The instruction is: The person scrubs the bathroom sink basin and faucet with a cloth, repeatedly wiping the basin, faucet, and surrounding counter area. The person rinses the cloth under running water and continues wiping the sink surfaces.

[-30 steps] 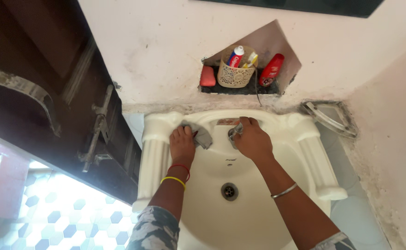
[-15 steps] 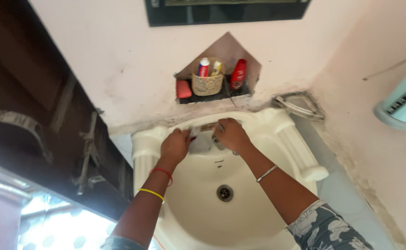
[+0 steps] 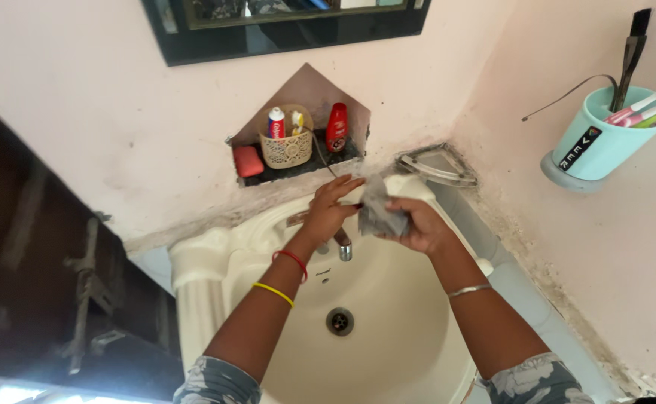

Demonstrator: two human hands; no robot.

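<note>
Over the white wash basin (image 3: 406, 322), my right hand (image 3: 417, 224) grips a crumpled grey cloth (image 3: 379, 211). My left hand (image 3: 329, 209) rests on the tap handle, with its fingers stretched toward the cloth. The chrome tap spout (image 3: 343, 247) shows just below my left hand. Red and yellow bangles ring my left wrist and a silver bangle rings my right wrist. The drain (image 3: 340, 321) lies below, in the bowl's middle.
A wall niche above the basin holds a red soap (image 3: 249, 160), a woven basket (image 3: 286, 148) with tubes and a red bottle (image 3: 336, 127). A metal corner rack (image 3: 438, 166) sits right of it. A teal cup (image 3: 596, 135) with toothbrushes hangs on the right wall. A dark-framed mirror (image 3: 283, 26) is above.
The view has swung left and closer. My right hand has lifted the grey cloth off the basin's back ledge and now holds it bunched beside the tap.
</note>
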